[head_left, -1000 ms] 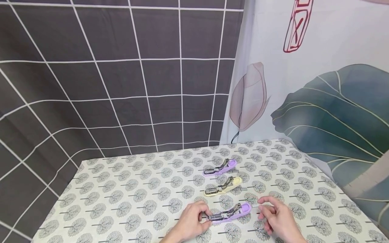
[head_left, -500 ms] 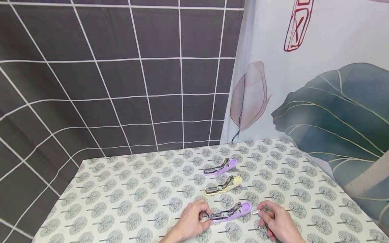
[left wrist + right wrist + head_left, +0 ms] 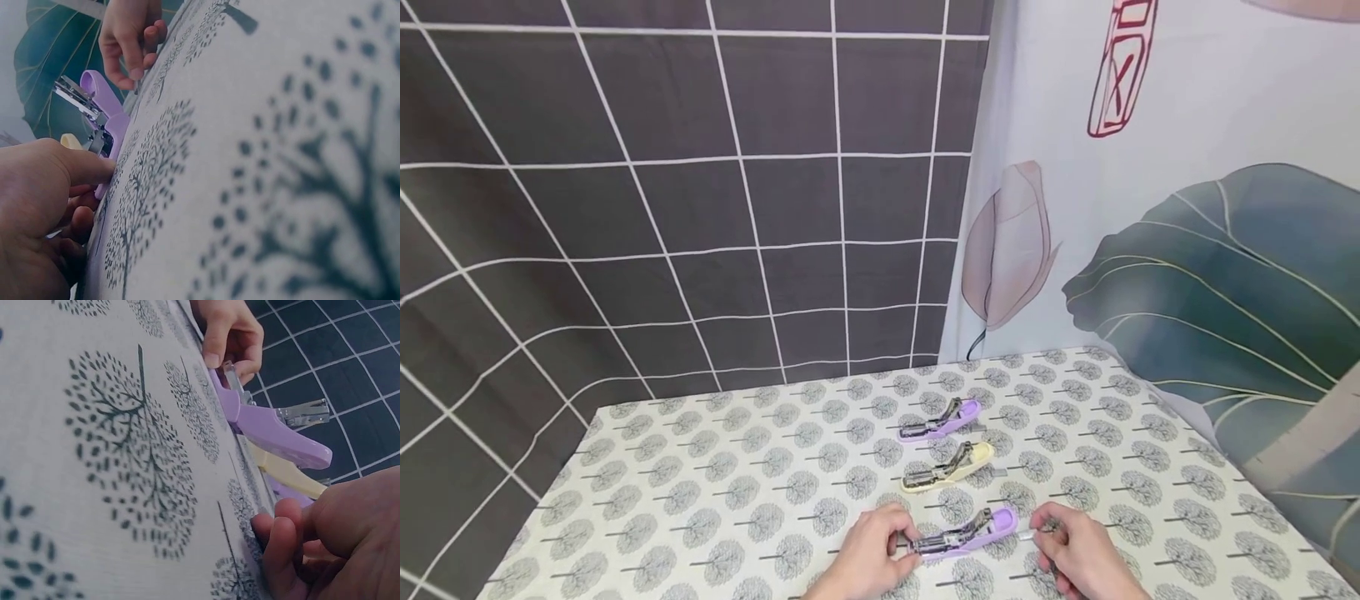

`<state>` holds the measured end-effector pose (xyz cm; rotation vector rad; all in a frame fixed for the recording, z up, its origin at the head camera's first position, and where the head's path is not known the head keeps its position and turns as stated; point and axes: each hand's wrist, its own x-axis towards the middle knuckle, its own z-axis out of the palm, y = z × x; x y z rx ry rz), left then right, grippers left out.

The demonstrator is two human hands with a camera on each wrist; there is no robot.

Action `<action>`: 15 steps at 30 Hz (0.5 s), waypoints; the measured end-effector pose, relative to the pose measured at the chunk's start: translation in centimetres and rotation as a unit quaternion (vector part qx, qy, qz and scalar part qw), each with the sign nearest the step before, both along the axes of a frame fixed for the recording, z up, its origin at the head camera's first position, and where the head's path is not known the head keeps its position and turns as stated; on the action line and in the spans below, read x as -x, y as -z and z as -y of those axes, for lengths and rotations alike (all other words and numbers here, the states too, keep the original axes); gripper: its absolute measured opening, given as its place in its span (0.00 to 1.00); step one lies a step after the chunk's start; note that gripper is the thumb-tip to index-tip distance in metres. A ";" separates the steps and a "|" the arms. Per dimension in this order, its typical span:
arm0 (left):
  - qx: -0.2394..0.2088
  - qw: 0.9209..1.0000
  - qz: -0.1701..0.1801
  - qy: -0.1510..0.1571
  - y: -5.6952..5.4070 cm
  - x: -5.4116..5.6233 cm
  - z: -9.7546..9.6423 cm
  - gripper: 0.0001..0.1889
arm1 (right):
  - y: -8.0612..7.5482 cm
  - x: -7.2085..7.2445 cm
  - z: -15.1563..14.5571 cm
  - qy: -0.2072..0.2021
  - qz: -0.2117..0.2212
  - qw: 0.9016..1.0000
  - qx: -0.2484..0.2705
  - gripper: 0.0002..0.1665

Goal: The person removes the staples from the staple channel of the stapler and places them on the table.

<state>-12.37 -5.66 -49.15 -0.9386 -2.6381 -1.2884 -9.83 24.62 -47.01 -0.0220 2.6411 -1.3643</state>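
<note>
An opened purple stapler (image 3: 966,537) lies nearest on the table, its metal parts swung up from the purple body. My left hand (image 3: 872,552) pinches its left end between thumb and fingers; the left wrist view shows the thumb (image 3: 94,169) on that end. Just beyond its right end, my right hand (image 3: 1081,550) pinches a small silvery strip (image 3: 1027,535), which looks like staples. In the right wrist view the curled fingers hide the strip. Behind lie an opened yellow stapler (image 3: 949,468) and another opened purple stapler (image 3: 940,421).
The table is covered by a white tree-print cloth (image 3: 700,483). Another small grey strip (image 3: 998,472) lies by the yellow stapler's right end. A dark checked curtain (image 3: 700,208) hangs behind, and a leaf-print cloth (image 3: 1225,275) hangs at the right.
My right fingers were spread a second ago; they now pinch the silvery strip by the near stapler. The left hand keeps its grip. The head view has tilted slightly.
</note>
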 end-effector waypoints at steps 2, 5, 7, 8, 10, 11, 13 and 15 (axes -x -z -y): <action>-0.004 1.000 -0.010 0.010 0.3 -0.2 0.2 0.12 | 0.1 0.0 0.2 -0.007 -0.007 1.000 -0.017 0.07; -0.007 1.000 -0.024 0.016 0.6 -0.3 0.5 0.13 | 0.3 0.1 0.3 -0.022 -0.022 0.999 -0.036 0.09; -0.003 0.999 -0.030 0.012 0.7 -0.2 0.6 0.13 | 0.3 0.3 0.4 -0.030 -0.029 0.998 -0.041 0.10; 0.000 1.000 -0.030 0.010 0.8 -0.2 0.6 0.13 | 0.3 0.3 0.4 -0.031 -0.028 0.998 -0.040 0.09; 0.001 1.000 -0.022 0.008 0.8 -0.2 0.6 0.12 | 0.2 0.3 0.3 -0.025 -0.022 0.999 -0.038 0.09; 0.001 1.000 -0.020 0.007 0.8 -0.2 0.6 0.12 | 0.2 0.3 0.2 -0.020 -0.018 0.999 -0.036 0.09; 0.003 1.000 -0.023 0.006 0.9 -0.2 0.7 0.13 | 0.1 0.1 0.1 -0.006 -0.009 1.000 -0.027 0.13; -0.001 1.000 -0.026 0.009 0.9 -0.3 0.7 0.13 | -0.1 0.0 -0.3 0.005 -0.001 1.000 -0.015 0.17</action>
